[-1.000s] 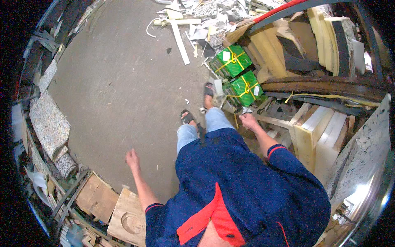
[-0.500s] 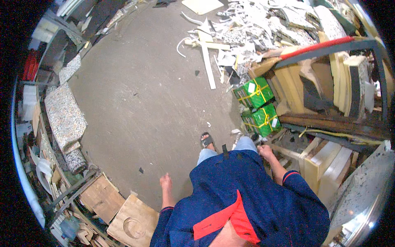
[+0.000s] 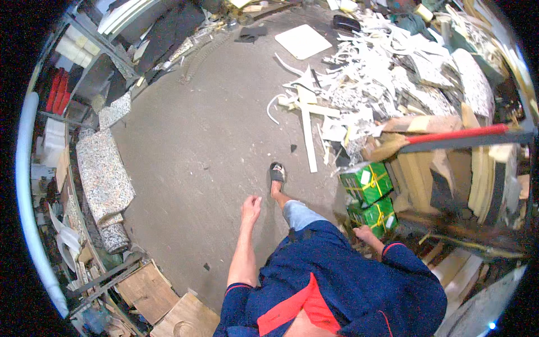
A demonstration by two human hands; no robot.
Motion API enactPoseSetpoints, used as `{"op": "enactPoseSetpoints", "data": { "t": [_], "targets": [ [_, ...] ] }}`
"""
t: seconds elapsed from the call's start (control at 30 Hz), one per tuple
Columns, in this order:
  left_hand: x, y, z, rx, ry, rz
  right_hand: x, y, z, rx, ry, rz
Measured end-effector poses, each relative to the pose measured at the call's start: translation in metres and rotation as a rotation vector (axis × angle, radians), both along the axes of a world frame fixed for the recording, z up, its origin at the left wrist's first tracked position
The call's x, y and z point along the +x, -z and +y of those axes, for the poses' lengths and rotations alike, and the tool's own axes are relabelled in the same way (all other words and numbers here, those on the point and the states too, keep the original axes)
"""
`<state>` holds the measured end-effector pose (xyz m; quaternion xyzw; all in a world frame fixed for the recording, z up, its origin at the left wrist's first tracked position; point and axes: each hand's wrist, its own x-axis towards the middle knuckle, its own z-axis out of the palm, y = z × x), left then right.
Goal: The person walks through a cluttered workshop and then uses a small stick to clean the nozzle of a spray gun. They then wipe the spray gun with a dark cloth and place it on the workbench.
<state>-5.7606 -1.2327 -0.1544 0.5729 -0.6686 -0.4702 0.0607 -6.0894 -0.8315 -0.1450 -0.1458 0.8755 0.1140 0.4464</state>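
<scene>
My left hand [image 3: 251, 209] hangs over the bare floor, ahead of my body. Its fingers are loosely curled, and nothing shows in them. At my right side, my right hand [image 3: 362, 232] is also curled, with no object visible in it. Just beyond that hand, two green boxes tied with yellow strap, a nearer box [image 3: 373, 218] and a farther box [image 3: 368, 184], stand one behind the other. The hand overlaps the nearer one in view; I cannot tell whether they touch. A dark sandal [image 3: 277, 172] is on my forward foot.
White foam offcuts [image 3: 359, 84] lie heaped at the far right, with a long white strip [image 3: 309, 137] reaching onto the floor. A metal rack with a red bar [image 3: 457, 135] holds foam slabs on the right. Speckled foam [image 3: 104, 174] and wooden boards [image 3: 147, 292] line the left.
I have stepped forward, so the boxes and scrap heap sit lower in view. My left hand has swung forward and up, while my right hand stays by my side.
</scene>
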Motion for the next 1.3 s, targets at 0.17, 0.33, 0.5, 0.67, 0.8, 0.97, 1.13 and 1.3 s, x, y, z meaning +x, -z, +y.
{"op": "enactPoseSetpoints", "data": {
  "t": [0.17,0.33,0.5,0.67,0.8,0.97,1.13,1.3],
  "targets": [
    [0.128,0.013,-0.054,0.44,-0.396,-0.214,-0.03,0.01,-0.215,-0.328,-0.039,0.029],
    [0.178,-0.011,-0.128,0.428,-0.722,-0.228,-0.075,-0.071,-0.431,-0.857,0.026,-0.046],
    [0.128,0.008,-0.245,0.466,-0.357,-0.165,-0.128,-0.09,-0.514,-0.916,0.228,0.025],
    [-0.008,0.059,-0.423,0.337,0.062,-0.328,-0.146,-0.04,-0.461,-0.448,0.413,0.23],
    [-0.164,0.031,-0.584,0.353,0.026,-0.245,-0.112,-0.038,-0.399,-0.199,0.898,0.117],
    [-0.31,-0.062,-0.668,0.061,0.011,-0.088,-0.083,-0.041,-0.399,-0.175,1.164,-0.04],
    [-0.409,-0.078,-0.651,0.109,0.023,-0.109,-0.134,-0.004,-0.431,-0.33,1.269,-0.138],
    [-0.48,-0.056,-0.575,0.235,0.102,-0.16,-0.262,0.015,-0.422,-0.528,1.081,-0.048]
  ]
}}
